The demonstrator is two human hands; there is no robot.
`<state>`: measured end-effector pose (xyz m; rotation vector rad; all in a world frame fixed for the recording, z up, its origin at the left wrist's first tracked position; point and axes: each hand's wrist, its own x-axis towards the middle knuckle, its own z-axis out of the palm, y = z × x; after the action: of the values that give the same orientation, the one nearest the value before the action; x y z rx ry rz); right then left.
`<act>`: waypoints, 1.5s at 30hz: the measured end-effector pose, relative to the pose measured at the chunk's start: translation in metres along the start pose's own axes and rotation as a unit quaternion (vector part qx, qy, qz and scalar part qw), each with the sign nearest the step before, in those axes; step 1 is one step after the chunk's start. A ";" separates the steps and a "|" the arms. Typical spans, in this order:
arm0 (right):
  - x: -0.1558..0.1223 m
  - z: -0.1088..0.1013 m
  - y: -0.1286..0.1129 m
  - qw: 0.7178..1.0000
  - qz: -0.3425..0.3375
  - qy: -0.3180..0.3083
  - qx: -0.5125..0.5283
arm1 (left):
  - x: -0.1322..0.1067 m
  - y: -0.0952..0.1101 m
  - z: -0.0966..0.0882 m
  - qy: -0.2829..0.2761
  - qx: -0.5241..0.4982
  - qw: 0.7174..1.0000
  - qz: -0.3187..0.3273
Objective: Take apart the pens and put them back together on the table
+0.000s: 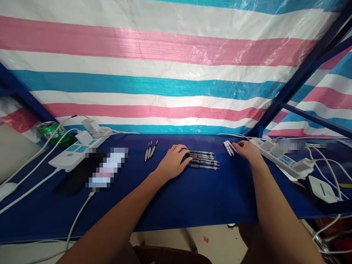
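Clear-barrelled pens (205,161) with dark grips are laid side by side across the middle of the blue desk (203,200), the nearest one set slightly apart from the rest. Their left ends are met by the fingertips of the left hand (174,161), which is held palm down and half open, its fingers loosely bent and its thumb parted from them; no pen is seen to be lifted. To the right of the pens, a small cluster of slim white sticks (228,147) is placed aslant. The rightmost of these is reached by the right hand (245,149), whose fingers are curled, with thumb and fingertips drawn close together; whether a stick is gripped or only touched cannot be told.

Left of the left hand, three grey-gripped pen pieces (150,150) are stood off on the desk, roughly parallel. Farther left, a lit phone (108,169) is joined to a white cable, near a white power strip (64,159) and a green can (53,132). Beyond the right hand, another power strip (284,161) is filled with plugs. Behind everything, striped sheeting (165,84) is hung.
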<state>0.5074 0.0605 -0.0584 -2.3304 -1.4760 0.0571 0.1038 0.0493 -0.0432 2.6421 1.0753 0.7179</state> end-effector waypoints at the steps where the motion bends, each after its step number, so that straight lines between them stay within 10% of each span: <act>1: -0.001 0.000 0.000 1.000 -0.001 0.003 0.000 | 0.000 -0.001 0.000 0.001 0.001 1.000 -0.002; 16: -0.003 0.000 -0.001 0.999 -0.033 -0.007 0.006 | 0.001 -0.006 -0.016 0.016 0.057 0.997 -0.053; 21: -0.006 -0.002 -0.002 0.999 -0.039 0.016 0.013 | -0.007 -0.030 -0.048 0.080 0.215 0.934 -0.275; 25: -0.011 -0.007 -0.009 0.998 -0.050 0.035 0.026 | -0.015 -0.050 -0.059 0.027 0.241 0.889 -0.389; 40: -0.021 -0.011 -0.044 0.981 -0.138 0.057 0.127 | -0.013 -0.066 -0.058 -0.009 0.172 0.906 -0.386; 45: -0.032 -0.009 -0.060 0.948 -0.247 -0.021 0.199 | -0.003 -0.050 -0.050 0.057 0.149 0.958 -0.238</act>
<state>0.4433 0.0526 -0.0356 -1.6109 -1.8296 0.2453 0.0467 0.0828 -0.0192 2.4213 1.8962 0.6463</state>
